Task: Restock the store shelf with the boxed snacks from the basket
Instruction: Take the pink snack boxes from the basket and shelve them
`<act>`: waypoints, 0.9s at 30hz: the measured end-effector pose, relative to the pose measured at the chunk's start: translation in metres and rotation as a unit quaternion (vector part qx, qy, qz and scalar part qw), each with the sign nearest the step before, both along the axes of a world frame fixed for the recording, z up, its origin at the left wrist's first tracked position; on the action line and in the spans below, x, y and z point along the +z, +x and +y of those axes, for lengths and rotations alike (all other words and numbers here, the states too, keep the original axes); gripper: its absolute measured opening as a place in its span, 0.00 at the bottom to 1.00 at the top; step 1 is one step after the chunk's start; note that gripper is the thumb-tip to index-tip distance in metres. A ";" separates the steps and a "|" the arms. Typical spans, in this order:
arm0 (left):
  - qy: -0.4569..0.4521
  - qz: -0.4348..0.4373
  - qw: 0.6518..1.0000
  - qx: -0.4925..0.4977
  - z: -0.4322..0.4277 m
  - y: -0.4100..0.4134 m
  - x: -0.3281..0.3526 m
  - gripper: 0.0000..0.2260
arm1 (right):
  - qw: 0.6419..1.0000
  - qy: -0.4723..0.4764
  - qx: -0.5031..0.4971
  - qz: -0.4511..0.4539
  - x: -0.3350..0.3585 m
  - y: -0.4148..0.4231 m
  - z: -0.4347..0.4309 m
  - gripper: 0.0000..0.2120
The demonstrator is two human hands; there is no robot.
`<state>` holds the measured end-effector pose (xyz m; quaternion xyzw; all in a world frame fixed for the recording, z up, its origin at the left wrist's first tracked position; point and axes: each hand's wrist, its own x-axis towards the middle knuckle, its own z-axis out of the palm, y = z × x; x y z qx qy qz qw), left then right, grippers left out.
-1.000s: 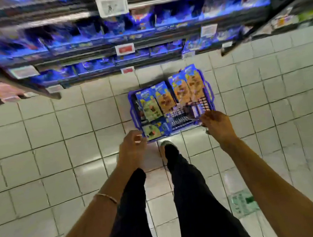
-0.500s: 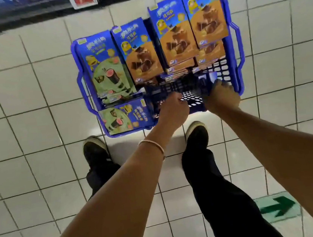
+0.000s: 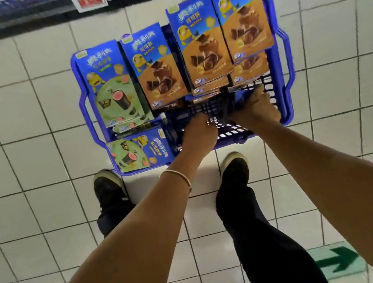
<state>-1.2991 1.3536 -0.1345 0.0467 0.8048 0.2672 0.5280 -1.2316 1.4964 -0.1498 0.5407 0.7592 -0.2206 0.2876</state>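
Observation:
A blue plastic basket [image 3: 284, 60] stands on the tiled floor in front of my feet. Inside, a green snack box [image 3: 114, 86] and three rows of brown snack boxes [image 3: 202, 46] stand upright, and another green box [image 3: 140, 151] lies flat at the front left. My left hand [image 3: 199, 132] reaches into the basket's bare mesh part with fingers curled downward; whether they hold anything is hidden. My right hand [image 3: 256, 107] stretches its fingers to the lower edge of the rightmost brown stack [image 3: 249, 71] and touches it.
The bottom store shelf edge [image 3: 26, 13] with a red price tag [image 3: 89, 0] runs along the top, just behind the basket. My two dark shoes [image 3: 108, 187] stand close to the basket. A green arrow sticker [image 3: 338, 261] marks the floor at lower right.
I have bent down closer, so the basket looms larger. Both hands moved from the basket's near rim into it, the right one reaching the brown boxes.

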 end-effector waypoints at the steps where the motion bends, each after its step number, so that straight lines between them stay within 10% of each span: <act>1: 0.004 0.000 1.000 -0.005 -0.001 -0.003 0.013 0.13 | 1.000 -0.007 -0.016 0.015 0.014 0.002 -0.002 0.54; 12: 0.217 0.000 0.974 -0.069 -0.045 -0.105 0.216 0.23 | 0.948 -0.183 -0.023 0.261 0.264 -0.036 -0.042 0.34; 16: 0.235 -0.064 0.962 -0.122 -0.090 -0.166 0.344 0.40 | 0.912 -0.223 0.050 0.339 0.392 -0.099 -0.064 0.40; 20: 0.276 -0.033 0.948 -0.156 -0.149 -0.223 0.457 0.35 | 0.869 -0.267 0.103 0.403 0.517 -0.161 -0.093 0.42; 27: 0.378 0.079 0.917 0.102 -0.238 -0.279 0.613 0.36 | 0.759 -0.246 -0.005 0.603 0.664 -0.252 -0.205 0.32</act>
